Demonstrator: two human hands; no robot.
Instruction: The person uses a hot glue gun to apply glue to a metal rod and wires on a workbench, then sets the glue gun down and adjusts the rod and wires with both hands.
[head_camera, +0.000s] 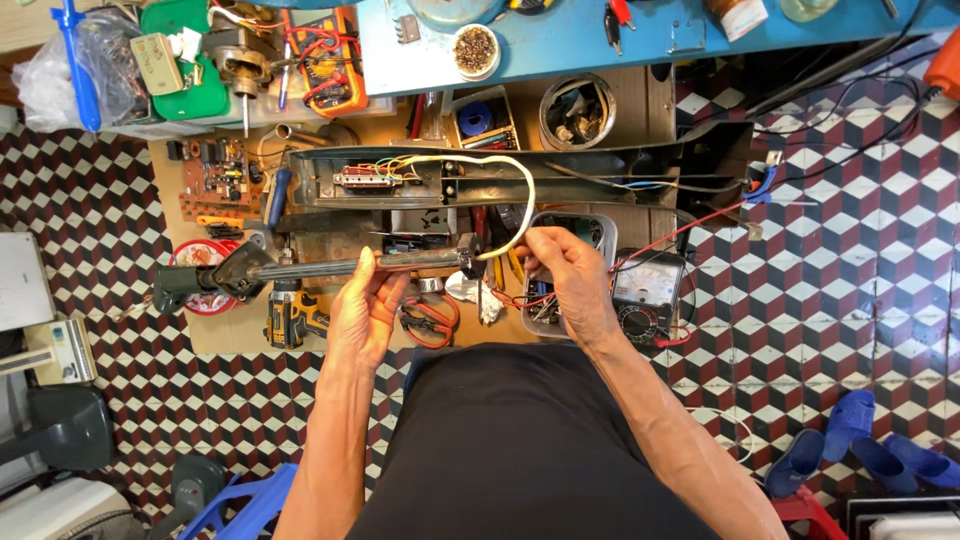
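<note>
My left hand (366, 305) grips a long dark metal tube (330, 267) that lies level, with a black bracket (215, 278) at its left end. My right hand (565, 275) pinches a white sleeved cable (522, 205) near the tube's right end. The cable arcs up into a long dark open housing (560, 175) lying across the board, where coloured wires meet a small switch block (362, 178).
An analogue multimeter (648, 295) with red leads sits right of my hand. A yellow cordless drill (288, 318), red-handled pliers (432, 322), a circuit board (215, 178), a tin of parts (577, 112) and a blue table (600, 35) crowd the patterned tile floor. Blue sandals (850, 445) lie at the right.
</note>
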